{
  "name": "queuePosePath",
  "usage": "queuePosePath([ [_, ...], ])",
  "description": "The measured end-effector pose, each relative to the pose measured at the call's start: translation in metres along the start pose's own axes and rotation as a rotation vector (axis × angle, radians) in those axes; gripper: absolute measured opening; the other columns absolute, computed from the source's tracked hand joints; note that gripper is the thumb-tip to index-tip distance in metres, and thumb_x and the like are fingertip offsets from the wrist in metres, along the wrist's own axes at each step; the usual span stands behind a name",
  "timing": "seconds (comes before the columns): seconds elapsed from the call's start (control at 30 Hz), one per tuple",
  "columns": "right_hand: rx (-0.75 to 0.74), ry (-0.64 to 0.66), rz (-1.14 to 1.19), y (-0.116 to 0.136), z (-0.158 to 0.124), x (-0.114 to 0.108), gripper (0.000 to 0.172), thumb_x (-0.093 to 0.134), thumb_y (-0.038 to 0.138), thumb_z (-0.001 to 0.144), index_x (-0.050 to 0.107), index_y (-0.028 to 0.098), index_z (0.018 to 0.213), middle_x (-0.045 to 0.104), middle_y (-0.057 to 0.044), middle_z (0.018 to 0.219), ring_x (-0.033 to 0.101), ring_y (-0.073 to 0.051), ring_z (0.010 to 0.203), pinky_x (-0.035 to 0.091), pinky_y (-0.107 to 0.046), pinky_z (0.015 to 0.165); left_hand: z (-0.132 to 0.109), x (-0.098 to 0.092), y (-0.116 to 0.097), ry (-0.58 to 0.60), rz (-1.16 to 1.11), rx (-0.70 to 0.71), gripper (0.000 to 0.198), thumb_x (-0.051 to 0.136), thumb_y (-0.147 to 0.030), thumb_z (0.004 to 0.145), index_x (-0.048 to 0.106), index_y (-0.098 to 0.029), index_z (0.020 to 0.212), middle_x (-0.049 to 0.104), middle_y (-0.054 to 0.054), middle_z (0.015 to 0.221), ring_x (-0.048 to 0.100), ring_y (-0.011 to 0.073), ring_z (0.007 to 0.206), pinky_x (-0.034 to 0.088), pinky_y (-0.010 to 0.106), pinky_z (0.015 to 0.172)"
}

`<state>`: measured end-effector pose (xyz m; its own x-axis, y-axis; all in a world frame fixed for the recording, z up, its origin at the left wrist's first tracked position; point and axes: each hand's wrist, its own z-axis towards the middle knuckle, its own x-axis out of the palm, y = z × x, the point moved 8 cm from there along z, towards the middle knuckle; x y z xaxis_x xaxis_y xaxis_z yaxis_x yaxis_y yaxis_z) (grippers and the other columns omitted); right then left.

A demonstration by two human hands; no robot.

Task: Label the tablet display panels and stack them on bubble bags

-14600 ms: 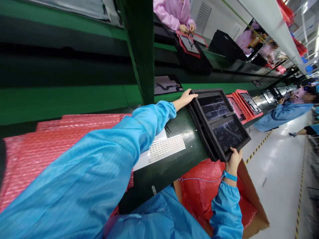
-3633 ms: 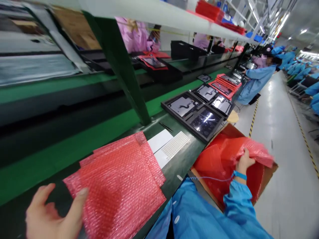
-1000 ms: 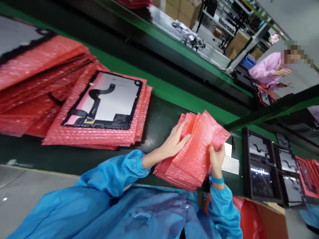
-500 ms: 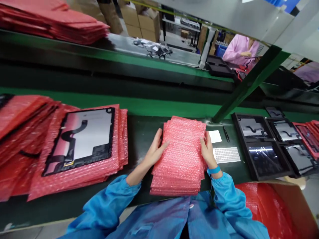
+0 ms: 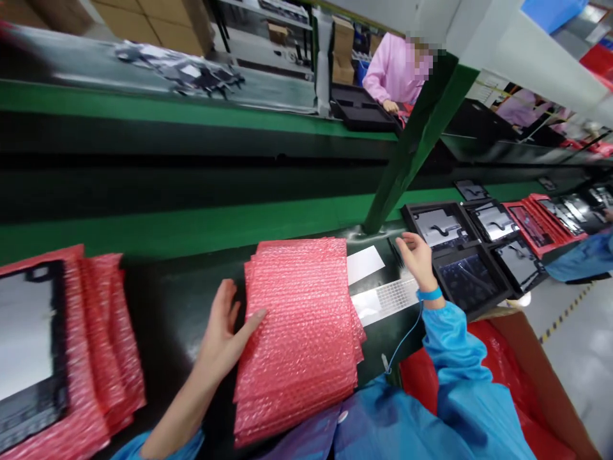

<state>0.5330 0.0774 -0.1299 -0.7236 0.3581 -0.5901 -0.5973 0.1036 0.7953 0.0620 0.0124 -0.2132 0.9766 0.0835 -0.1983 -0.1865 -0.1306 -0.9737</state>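
A stack of pink bubble-wrap bags (image 5: 301, 319) lies in front of me on the dark bench. My left hand (image 5: 227, 338) is at its left side, fingers apart, with the thumb over the top bag's edge. To the right of the stack, my right hand (image 5: 416, 259) hovers with its fingers loosely bent and apart, and nothing shows in it. A dark pen (image 5: 395, 253) lies just left of those fingers. Below that hand is a sheet of small white labels (image 5: 385, 300), and a blank white paper (image 5: 364, 263) lies beside the stack.
Black trays holding screen panels (image 5: 472, 278) stand at the right. At the left, a panel (image 5: 29, 338) rests on more bubble bags (image 5: 110, 345). A green post (image 5: 407, 147) rises behind the bench. A carton with red bags (image 5: 502, 377) is at lower right. Across the bench sits a person in pink (image 5: 383, 70).
My right hand has left the stack's right edge and moved right, toward the pen and trays. My left hand remains beside the stack. The view has turned to the right.
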Motion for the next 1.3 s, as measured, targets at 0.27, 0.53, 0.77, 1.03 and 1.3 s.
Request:
queuePosePath([
  [0.27, -0.053, 0.309, -0.246, -0.016, 0.02, 0.027, 0.01, 0.085, 0.023, 0.081, 0.076, 0.023, 0.084, 0.074, -0.004, 0.088, 0.069, -0.021, 0.082, 0.054, -0.035, 0.086, 0.007, 0.006, -0.011, -0.032, 0.202, 0.059, 0.109, 0.085, -0.066, 0.076, 0.034, -0.043, 0.17, 0.031, -0.001, 0.18, 0.027, 0.0381, 0.166, 0.021, 0.056, 0.137],
  [0.53, 0.09, 0.366, -0.268, -0.041, 0.022, 0.0, 0.019, 0.083, 0.03, 0.077, 0.066, 0.024, 0.071, 0.066, 0.001, 0.061, 0.062, -0.018, 0.06, 0.048, -0.03, 0.064, 0.004, 0.006, -0.015, -0.078, 0.277, 0.143, 0.098, 0.08, -0.065, 0.075, 0.047, -0.042, 0.164, 0.035, -0.001, 0.178, 0.031, 0.0349, 0.165, 0.022, 0.054, 0.135],
  [0.77, 0.228, 0.2, 0.029, -0.045, 0.025, -0.052, 0.024, 0.082, 0.022, 0.066, 0.059, 0.025, 0.074, 0.064, 0.005, 0.064, 0.059, -0.014, 0.059, 0.05, -0.026, 0.059, 0.005, 0.011, -0.015, -0.108, 0.242, 0.14, 0.101, 0.078, -0.069, 0.073, 0.048, -0.038, 0.164, 0.039, 0.003, 0.177, 0.034, 0.0363, 0.164, 0.023, 0.053, 0.135],
  [1.03, 0.643, -0.116, 0.437, -0.099, 0.06, -0.166, 0.032, 0.07, 0.042, 0.105, 0.068, 0.016, 0.124, 0.072, -0.006, 0.112, 0.071, -0.017, 0.088, 0.064, -0.033, 0.075, 0.007, 0.015, -0.007, -0.138, 0.236, 0.148, 0.1, 0.074, -0.069, 0.079, 0.045, -0.028, 0.165, 0.041, 0.011, 0.175, 0.043, 0.0409, 0.159, 0.031, 0.057, 0.133],
  [1.3, 0.784, -0.224, 0.641, -0.126, 0.071, -0.148, 0.038, 0.071, 0.04, 0.104, 0.066, 0.018, 0.135, 0.07, -0.01, 0.132, 0.072, -0.024, 0.109, 0.065, -0.044, 0.091, 0.007, 0.02, -0.013, -0.085, 0.284, 0.253, 0.085, 0.072, -0.057, 0.091, 0.043, -0.031, 0.166, 0.042, 0.01, 0.174, 0.039, 0.0405, 0.161, 0.032, 0.062, 0.134],
])
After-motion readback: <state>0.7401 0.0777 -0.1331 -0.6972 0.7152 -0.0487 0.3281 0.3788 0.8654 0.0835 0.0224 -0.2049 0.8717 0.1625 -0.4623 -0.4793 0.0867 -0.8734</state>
